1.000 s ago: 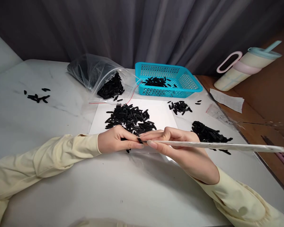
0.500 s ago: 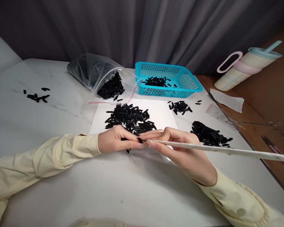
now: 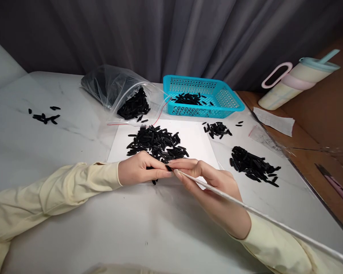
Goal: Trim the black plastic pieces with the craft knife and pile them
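Note:
My left hand (image 3: 138, 168) is closed in a pinch over the near part of a white sheet (image 3: 196, 133), with a small dark sliver (image 3: 168, 167) at its fingertips. Facing it, my right hand (image 3: 217, 194) pinches the near end of a long, thin white strip (image 3: 268, 214), which slants down to the lower right corner. The fingertips of both hands meet around the sliver. Just beyond them, a pile of black slivers (image 3: 156, 140) lies on the sheet. Another dark piece pokes out below my left fingers, partly hidden.
A clear zip bag (image 3: 108, 85) spills black slivers at the back. Beside it stands a blue basket (image 3: 202, 111) with more inside. Smaller heaps (image 3: 253, 163) lie to the right, and a few pieces (image 3: 45, 118) at far left. A tumbler (image 3: 294, 83) and a pink-handled tool (image 3: 334, 184) sit at right.
The strip's far end has swung downward, toward me. My right hand and wrist have turned and shifted slightly left and down; my left hand stays nearly still.

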Motion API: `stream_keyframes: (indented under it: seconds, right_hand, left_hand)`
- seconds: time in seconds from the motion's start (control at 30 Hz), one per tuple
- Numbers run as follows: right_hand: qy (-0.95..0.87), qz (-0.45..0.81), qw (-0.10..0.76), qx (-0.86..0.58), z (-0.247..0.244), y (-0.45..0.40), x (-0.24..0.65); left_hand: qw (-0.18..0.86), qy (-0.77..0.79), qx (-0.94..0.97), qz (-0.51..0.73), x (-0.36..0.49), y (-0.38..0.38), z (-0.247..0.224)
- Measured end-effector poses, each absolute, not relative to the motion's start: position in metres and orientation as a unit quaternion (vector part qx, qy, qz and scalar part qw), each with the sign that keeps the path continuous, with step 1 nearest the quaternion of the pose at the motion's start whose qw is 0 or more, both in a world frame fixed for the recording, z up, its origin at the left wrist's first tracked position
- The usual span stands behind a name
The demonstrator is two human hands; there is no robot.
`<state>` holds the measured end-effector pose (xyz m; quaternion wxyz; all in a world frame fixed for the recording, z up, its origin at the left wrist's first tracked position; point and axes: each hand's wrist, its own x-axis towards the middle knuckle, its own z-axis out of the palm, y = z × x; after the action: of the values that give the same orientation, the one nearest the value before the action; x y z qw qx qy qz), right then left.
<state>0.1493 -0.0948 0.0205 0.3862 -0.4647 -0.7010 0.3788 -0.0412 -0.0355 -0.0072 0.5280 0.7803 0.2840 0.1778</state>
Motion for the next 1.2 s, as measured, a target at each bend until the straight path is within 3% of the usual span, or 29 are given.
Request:
stream_keyframes:
  seconds: [0.4, 0.73, 1.2]
  right_hand:
    - [-0.749, 0.250, 0.412, -0.455, 0.017, -0.100, 0.140]
    - [-0.708, 0.353, 0.425, -0.440, 0.013, -0.095, 0.149]
    - [-0.725, 0.339, 0.422, -0.425, 0.018, -0.090, 0.151]
  left_hand:
    - [0.559, 0.297, 0.749, 0.195, -0.038, -0.038, -0.003]
    - [0.577, 0.289, 0.740, 0.187, -0.039, -0.036, -0.003]
    - [0.683, 0.279, 0.663, 0.127, -0.042, -0.033, -0.004]
